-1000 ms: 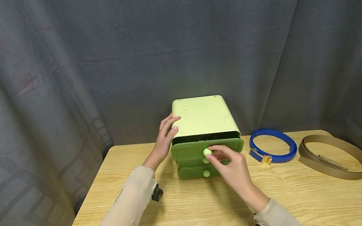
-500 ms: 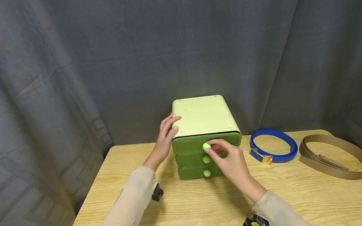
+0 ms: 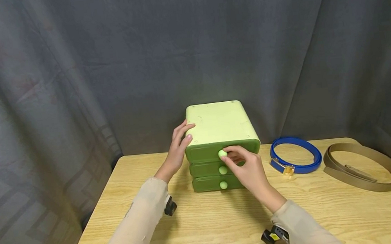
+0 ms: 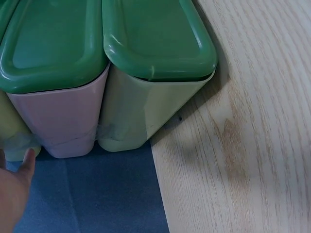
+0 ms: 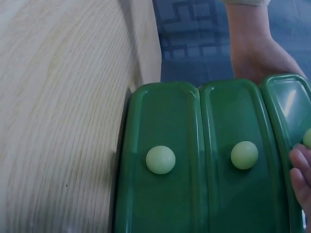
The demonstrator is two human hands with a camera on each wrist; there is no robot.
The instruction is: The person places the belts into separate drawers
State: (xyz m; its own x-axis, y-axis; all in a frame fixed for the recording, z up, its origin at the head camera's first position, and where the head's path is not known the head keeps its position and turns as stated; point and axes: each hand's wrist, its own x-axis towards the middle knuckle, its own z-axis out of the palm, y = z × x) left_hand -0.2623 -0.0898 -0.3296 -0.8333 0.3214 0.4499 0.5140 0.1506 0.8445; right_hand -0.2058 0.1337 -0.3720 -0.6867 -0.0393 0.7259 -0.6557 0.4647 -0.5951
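A small three-drawer box (image 3: 218,121) with a pale green top and dark green drawer fronts stands on the table. All its drawers sit pushed in. My right hand (image 3: 251,169) pinches the round light green knob (image 3: 222,153) of the top drawer (image 3: 202,152) between thumb and fingers. Against the box's left side and top edge rests my left hand (image 3: 177,149), fingers extended. The left wrist view has the box's side wall (image 4: 63,116) and only part of that hand. Two lower knobs, the middle one (image 5: 244,155) and the bottom one (image 5: 160,159), show in the right wrist view.
To the right of the box lies a coiled blue belt (image 3: 304,169) with a gold buckle. Farther right is a coiled brown belt (image 3: 364,185). Behind the wooden table (image 3: 205,227) hangs a dark grey curtain (image 3: 188,52).
The top drawer, partly out a second ago, has slid back into the box, with my right hand moving forward on its knob. My left hand has stayed on the box's side.
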